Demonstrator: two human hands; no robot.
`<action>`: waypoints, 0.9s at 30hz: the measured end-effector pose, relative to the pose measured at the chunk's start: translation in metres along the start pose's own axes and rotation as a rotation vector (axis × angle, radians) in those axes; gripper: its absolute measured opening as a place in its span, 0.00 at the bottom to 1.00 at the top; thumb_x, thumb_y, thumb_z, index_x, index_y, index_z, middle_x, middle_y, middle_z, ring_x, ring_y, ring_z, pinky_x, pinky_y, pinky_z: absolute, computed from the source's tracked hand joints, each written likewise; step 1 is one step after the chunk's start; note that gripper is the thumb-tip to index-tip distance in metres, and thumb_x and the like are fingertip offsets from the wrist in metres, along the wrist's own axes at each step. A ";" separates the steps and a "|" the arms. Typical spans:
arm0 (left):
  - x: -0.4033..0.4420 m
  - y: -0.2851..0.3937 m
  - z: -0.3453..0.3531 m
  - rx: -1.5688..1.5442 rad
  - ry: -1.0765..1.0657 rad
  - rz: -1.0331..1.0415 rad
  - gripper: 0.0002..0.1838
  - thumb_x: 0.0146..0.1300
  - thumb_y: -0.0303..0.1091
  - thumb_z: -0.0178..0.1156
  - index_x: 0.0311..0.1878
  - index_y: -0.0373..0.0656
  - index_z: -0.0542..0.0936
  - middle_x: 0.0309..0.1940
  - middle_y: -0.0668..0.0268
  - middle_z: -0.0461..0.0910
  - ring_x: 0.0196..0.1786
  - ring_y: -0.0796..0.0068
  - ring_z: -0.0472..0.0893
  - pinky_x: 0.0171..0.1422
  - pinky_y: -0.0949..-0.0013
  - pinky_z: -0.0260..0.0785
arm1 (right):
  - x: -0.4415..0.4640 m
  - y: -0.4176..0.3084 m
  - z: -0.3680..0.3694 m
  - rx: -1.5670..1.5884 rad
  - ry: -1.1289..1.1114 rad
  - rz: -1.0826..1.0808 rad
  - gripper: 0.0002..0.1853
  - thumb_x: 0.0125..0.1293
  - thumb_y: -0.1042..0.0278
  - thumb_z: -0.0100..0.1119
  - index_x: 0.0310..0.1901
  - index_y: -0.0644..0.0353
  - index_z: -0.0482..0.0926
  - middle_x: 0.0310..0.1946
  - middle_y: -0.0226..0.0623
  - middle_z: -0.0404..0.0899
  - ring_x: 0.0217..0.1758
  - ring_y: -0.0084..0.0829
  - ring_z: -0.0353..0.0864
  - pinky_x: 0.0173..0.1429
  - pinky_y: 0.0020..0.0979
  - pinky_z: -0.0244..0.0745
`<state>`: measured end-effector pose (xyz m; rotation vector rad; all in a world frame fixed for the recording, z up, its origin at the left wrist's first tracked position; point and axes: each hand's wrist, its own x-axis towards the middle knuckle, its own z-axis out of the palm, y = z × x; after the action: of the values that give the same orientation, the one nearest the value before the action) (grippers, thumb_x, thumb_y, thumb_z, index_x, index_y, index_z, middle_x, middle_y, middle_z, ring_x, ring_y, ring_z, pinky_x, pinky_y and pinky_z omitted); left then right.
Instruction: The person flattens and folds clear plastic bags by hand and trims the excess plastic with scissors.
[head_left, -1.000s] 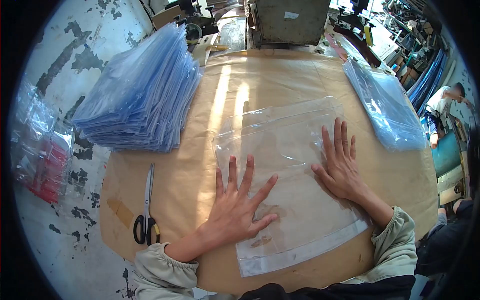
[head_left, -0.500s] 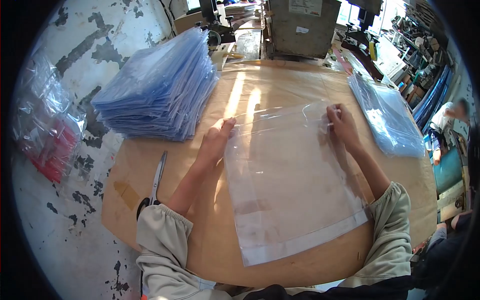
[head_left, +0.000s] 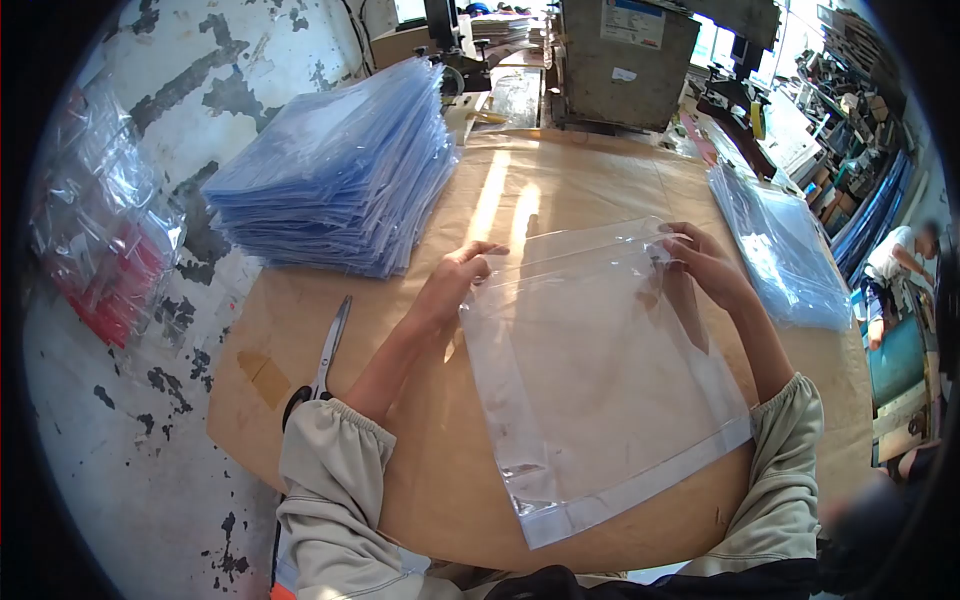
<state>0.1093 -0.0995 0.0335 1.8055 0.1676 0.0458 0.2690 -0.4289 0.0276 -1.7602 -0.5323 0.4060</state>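
A clear plastic bag (head_left: 610,380) with a whitish band along its near edge lies slanted on the brown paper-covered table (head_left: 430,480). At its far left corner my left hand (head_left: 452,285) is closed, pinching the plastic between thumb and fingers. My right hand (head_left: 708,268) grips the far right corner with bent fingers. The bag's far edge has a folded strip running between both hands. Left of my left forearm lie scissors (head_left: 333,345), blades pointing away, their black handles partly hidden by my sleeve.
A tall stack of bluish plastic sheets (head_left: 330,170) stands at the back left. A lower pile (head_left: 785,250) lies at the right edge. Beyond the table are a metal box (head_left: 625,70) and clamps. Another person (head_left: 890,260) is at the far right. Red-and-clear plastic (head_left: 110,270) lies far left.
Both hands went from lying spread on the bag to gripping its far corners. The view has shifted, and the bag's near edge now sits slightly farther right.
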 end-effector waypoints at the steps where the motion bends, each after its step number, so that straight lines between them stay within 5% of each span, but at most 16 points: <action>1: -0.002 -0.002 0.001 -0.028 0.059 -0.004 0.20 0.58 0.34 0.49 0.53 0.43 0.77 0.29 0.75 0.66 0.33 0.86 0.66 0.35 0.81 0.59 | -0.004 -0.007 0.002 -0.162 0.035 -0.017 0.26 0.68 0.59 0.57 0.62 0.62 0.65 0.51 0.43 0.74 0.48 0.28 0.77 0.51 0.28 0.73; 4: -0.003 -0.010 0.011 -0.117 0.242 0.022 0.17 0.59 0.33 0.49 0.51 0.42 0.76 0.33 0.72 0.68 0.36 0.84 0.67 0.38 0.80 0.59 | -0.027 -0.050 0.001 -0.714 0.152 -0.078 0.35 0.64 0.54 0.60 0.68 0.57 0.57 0.62 0.59 0.65 0.64 0.47 0.69 0.66 0.41 0.65; 7: -0.006 -0.021 0.020 -0.231 0.426 0.062 0.18 0.60 0.33 0.50 0.53 0.41 0.72 0.38 0.68 0.70 0.40 0.81 0.69 0.43 0.77 0.62 | -0.063 -0.092 0.023 -0.991 0.285 -0.442 0.38 0.60 0.53 0.64 0.68 0.56 0.57 0.65 0.58 0.62 0.67 0.53 0.64 0.69 0.43 0.59; 9: -0.027 -0.009 0.035 -0.317 0.532 0.033 0.20 0.61 0.35 0.51 0.56 0.44 0.69 0.38 0.70 0.68 0.40 0.83 0.67 0.43 0.77 0.60 | -0.084 -0.098 0.047 -1.004 0.137 -0.557 0.43 0.56 0.49 0.66 0.69 0.54 0.56 0.69 0.54 0.54 0.71 0.56 0.56 0.70 0.47 0.56; 12: -0.073 0.006 0.047 -0.281 0.305 -0.032 0.23 0.61 0.34 0.52 0.60 0.45 0.65 0.45 0.66 0.68 0.49 0.76 0.67 0.51 0.70 0.61 | -0.123 -0.089 0.092 -1.146 -0.242 -0.428 0.48 0.54 0.35 0.61 0.71 0.49 0.52 0.73 0.53 0.40 0.75 0.56 0.45 0.73 0.59 0.45; 15: -0.101 -0.005 0.044 -0.026 0.242 0.153 0.28 0.57 0.31 0.56 0.61 0.42 0.63 0.46 0.60 0.66 0.50 0.71 0.68 0.54 0.69 0.63 | -0.138 -0.050 0.092 -1.036 -0.397 -0.324 0.49 0.54 0.32 0.59 0.71 0.49 0.52 0.73 0.55 0.41 0.76 0.55 0.43 0.73 0.61 0.42; 20: -0.114 -0.013 0.033 0.717 0.195 0.573 0.37 0.54 0.34 0.65 0.65 0.40 0.59 0.54 0.53 0.62 0.56 0.60 0.68 0.61 0.60 0.64 | -0.139 -0.026 0.076 -0.992 -0.314 -0.453 0.31 0.67 0.52 0.52 0.69 0.51 0.59 0.71 0.46 0.53 0.75 0.47 0.50 0.74 0.54 0.47; 24: -0.106 -0.006 0.057 0.555 0.104 0.310 0.41 0.55 0.45 0.69 0.65 0.38 0.58 0.46 0.54 0.70 0.50 0.63 0.74 0.55 0.63 0.68 | -0.133 -0.024 0.075 -0.956 -0.271 -0.495 0.25 0.67 0.64 0.51 0.65 0.54 0.65 0.66 0.44 0.64 0.70 0.45 0.61 0.72 0.48 0.58; 27: -0.096 -0.002 0.061 0.381 0.008 0.198 0.40 0.55 0.39 0.69 0.66 0.39 0.58 0.40 0.57 0.73 0.41 0.67 0.78 0.50 0.66 0.72 | -0.130 -0.021 0.075 -0.942 -0.211 -0.507 0.24 0.64 0.73 0.51 0.63 0.56 0.68 0.62 0.42 0.70 0.66 0.44 0.68 0.70 0.43 0.64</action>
<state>0.0219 -0.1709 0.0230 2.1979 0.0010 0.1713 0.1172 -0.4357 0.0287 -2.3607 -1.4515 -0.0544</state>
